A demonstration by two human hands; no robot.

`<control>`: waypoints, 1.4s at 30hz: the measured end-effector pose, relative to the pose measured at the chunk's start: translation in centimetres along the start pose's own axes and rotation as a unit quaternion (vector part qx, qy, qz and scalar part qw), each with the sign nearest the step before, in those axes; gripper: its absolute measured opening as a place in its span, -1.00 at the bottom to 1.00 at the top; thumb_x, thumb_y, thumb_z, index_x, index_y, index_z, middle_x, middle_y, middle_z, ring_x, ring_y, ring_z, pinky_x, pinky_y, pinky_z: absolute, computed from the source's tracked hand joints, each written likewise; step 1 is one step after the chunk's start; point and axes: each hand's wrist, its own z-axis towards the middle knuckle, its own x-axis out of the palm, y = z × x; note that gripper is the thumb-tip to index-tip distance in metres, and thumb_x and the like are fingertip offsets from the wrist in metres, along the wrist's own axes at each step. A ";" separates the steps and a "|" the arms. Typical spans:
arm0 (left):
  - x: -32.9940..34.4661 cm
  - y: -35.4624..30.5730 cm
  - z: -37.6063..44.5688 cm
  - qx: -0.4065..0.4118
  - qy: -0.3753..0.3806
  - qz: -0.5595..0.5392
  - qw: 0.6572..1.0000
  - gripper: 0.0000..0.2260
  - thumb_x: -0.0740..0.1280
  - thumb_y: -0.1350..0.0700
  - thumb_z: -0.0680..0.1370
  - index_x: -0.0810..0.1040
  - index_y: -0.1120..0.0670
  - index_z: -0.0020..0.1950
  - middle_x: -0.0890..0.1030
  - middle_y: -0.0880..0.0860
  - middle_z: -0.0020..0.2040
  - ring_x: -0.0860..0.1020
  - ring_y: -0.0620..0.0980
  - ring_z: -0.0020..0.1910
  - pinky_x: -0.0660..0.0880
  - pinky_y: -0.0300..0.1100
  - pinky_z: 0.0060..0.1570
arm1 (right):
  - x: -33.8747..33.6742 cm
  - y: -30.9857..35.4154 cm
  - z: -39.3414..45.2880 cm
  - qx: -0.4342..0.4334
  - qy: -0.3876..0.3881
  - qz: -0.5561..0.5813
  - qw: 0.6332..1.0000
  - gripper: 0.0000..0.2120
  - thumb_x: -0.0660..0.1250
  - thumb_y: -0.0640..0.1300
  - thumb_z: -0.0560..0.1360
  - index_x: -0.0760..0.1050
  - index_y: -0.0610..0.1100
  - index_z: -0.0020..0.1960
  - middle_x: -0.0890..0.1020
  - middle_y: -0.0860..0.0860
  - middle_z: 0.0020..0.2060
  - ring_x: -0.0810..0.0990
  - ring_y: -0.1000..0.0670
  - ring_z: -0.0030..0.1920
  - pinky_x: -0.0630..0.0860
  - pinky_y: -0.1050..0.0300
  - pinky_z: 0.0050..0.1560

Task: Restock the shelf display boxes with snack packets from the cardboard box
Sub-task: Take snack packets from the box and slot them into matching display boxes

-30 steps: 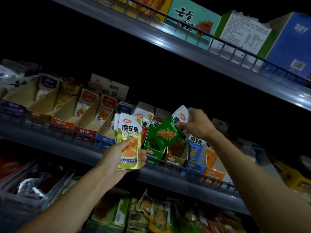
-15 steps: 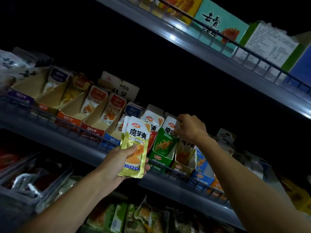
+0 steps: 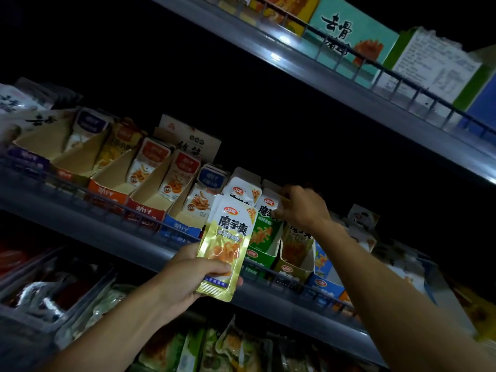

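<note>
Green snack packet (image 3: 264,228) pinched at top by right hand (image 3: 300,208), best pressed fully down into green display box (image 3: 259,260); yellow foil packets (image 3: 228,245) gripped by left hand (image 3: 188,277).

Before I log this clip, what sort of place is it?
Most likely a shop's snack aisle: metal shelves with wire rails, rows of cut-open display boxes holding packets, and a yellow packet in the left hand.

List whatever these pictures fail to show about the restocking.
- Cardboard supply box: nowhere in the head view.
- Green packet: top covered by the right hand, so its grip is unclear.
- How many yellow packets the left hand holds: front one hides the rest.
- Lower shelf goods: too dark and blurred.
</note>
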 end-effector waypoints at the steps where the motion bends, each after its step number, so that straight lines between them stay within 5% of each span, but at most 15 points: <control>1: 0.2 0.1 0.0 -0.002 0.000 0.002 1.000 -0.79 0.33 0.43 0.50 0.55 0.24 0.09 0.69 0.31 -0.12 0.70 0.23 -0.16 0.65 -0.04 -0.23 | -0.3 0.1 -0.2 -0.005 -0.014 -0.003 1.000 -0.49 0.40 0.14 0.51 0.43 -0.10 0.34 0.61 -0.13 0.15 0.58 -0.18 0.08 0.46 -0.02 -0.12; 5: 1.0 0.1 -0.3 -0.002 -0.019 0.028 0.999 -0.78 0.40 0.40 0.47 0.58 0.19 0.06 0.72 0.16 -0.18 0.70 0.09 -0.23 0.60 -0.09 -0.27 | -2.6 1.2 -2.1 -0.024 -0.067 0.166 0.984 -0.53 0.37 0.11 0.53 0.46 -0.15 0.31 0.59 -0.09 0.11 0.55 -0.08 0.08 0.39 0.13 -0.09; 9: 2.7 0.0 -0.6 -0.006 -0.007 0.056 0.998 -0.79 0.40 0.41 0.47 0.61 0.15 0.01 0.72 0.09 -0.22 0.69 0.00 -0.27 0.56 -0.19 -0.35 | -5.3 2.4 -5.5 -0.047 0.158 0.384 0.909 -0.25 0.51 0.19 0.35 0.38 -0.15 0.40 0.55 -0.02 0.13 0.55 -0.01 0.13 0.54 0.09 0.16; 12: 3.9 0.1 -1.1 -0.005 0.018 0.093 0.996 -0.76 0.43 0.41 0.45 0.62 0.15 0.04 0.73 0.09 -0.18 0.69 0.00 -0.21 0.57 -0.19 -0.30 | -5.6 1.3 -7.7 -0.035 0.248 0.430 0.867 -0.56 0.55 -0.04 0.38 0.50 -0.18 0.17 0.68 -0.06 -0.08 0.67 -0.02 -0.09 0.63 0.03 -0.07; 18: 5.4 1.2 -0.6 0.015 -0.026 0.076 0.997 -0.81 0.47 0.40 0.42 0.63 0.20 -0.02 0.72 0.18 -0.07 0.71 0.03 -0.17 0.63 -0.20 -0.29 | -5.6 -3.3 -10.7 0.060 0.184 0.548 0.814 -0.80 0.50 -0.26 0.43 0.55 -0.19 0.00 0.70 -0.08 -0.17 0.66 0.02 -0.25 0.57 0.18 -0.25; 24: 7.9 1.8 0.6 0.011 0.036 0.064 0.997 -0.82 0.42 0.40 0.46 0.63 0.19 0.00 0.73 0.16 -0.08 0.69 -0.01 -0.16 0.60 -0.25 -0.31 | -5.3 -7.0 -12.4 0.122 0.181 0.602 0.768 -0.84 0.48 -0.26 0.43 0.56 -0.21 -0.01 0.69 -0.23 -0.05 0.63 -0.07 -0.14 0.54 0.22 -0.33; 29: 10.1 1.8 1.9 0.036 0.019 0.121 0.992 -0.92 0.37 0.27 0.56 0.64 0.19 0.02 0.72 0.14 -0.12 0.66 -0.06 -0.26 0.59 -0.27 -0.28 | -5.4 -9.5 -12.6 0.152 0.155 0.592 0.776 -0.87 0.46 -0.25 0.44 0.56 -0.21 -0.04 0.72 -0.11 -0.12 0.67 -0.02 -0.14 0.58 0.15 -0.20; 31: 10.2 2.0 3.0 0.118 -0.061 0.298 0.945 -0.92 0.37 0.19 0.58 0.66 0.12 -0.05 0.70 0.04 -0.16 0.63 -0.12 -0.23 0.54 -0.32 -0.23 | -5.4 -10.1 -12.2 0.171 0.106 0.552 0.809 -0.87 0.46 -0.25 0.45 0.56 -0.21 -0.04 0.70 -0.09 -0.15 0.67 -0.03 -0.12 0.62 0.18 -0.18; 34: 9.7 1.9 4.0 0.242 -0.107 0.513 0.817 -0.95 0.37 0.07 0.57 0.63 0.01 -0.01 0.63 -0.11 -0.07 0.58 -0.13 -0.03 0.51 -0.27 -0.04 | -5.0 -10.3 -11.0 0.174 0.033 0.504 0.845 -0.82 0.45 -0.26 0.47 0.54 -0.27 0.04 0.67 -0.10 -0.12 0.65 -0.07 -0.09 0.65 0.19 -0.19; 38: 9.8 2.2 5.0 0.230 -0.087 0.713 0.657 -0.67 0.29 -0.14 0.58 0.45 -0.14 0.34 0.45 -0.03 0.35 0.39 -0.03 0.34 0.26 0.00 0.32 | -3.8 -9.7 -8.8 0.141 0.011 0.400 0.906 -0.70 0.48 -0.15 0.47 0.48 -0.22 0.12 0.64 -0.10 -0.01 0.64 -0.11 -0.01 0.63 -0.04 -0.03; 42: 9.9 2.3 5.5 0.227 -0.068 0.734 0.637 -0.69 0.29 -0.15 0.57 0.47 -0.15 0.29 0.43 -0.02 0.38 0.37 -0.01 0.36 0.21 -0.01 0.27 | -2.1 -7.6 -7.1 0.063 0.030 0.239 0.968 -0.55 0.50 -0.03 0.45 0.47 -0.18 0.24 0.60 -0.12 0.07 0.57 -0.12 0.06 0.56 -0.09 0.03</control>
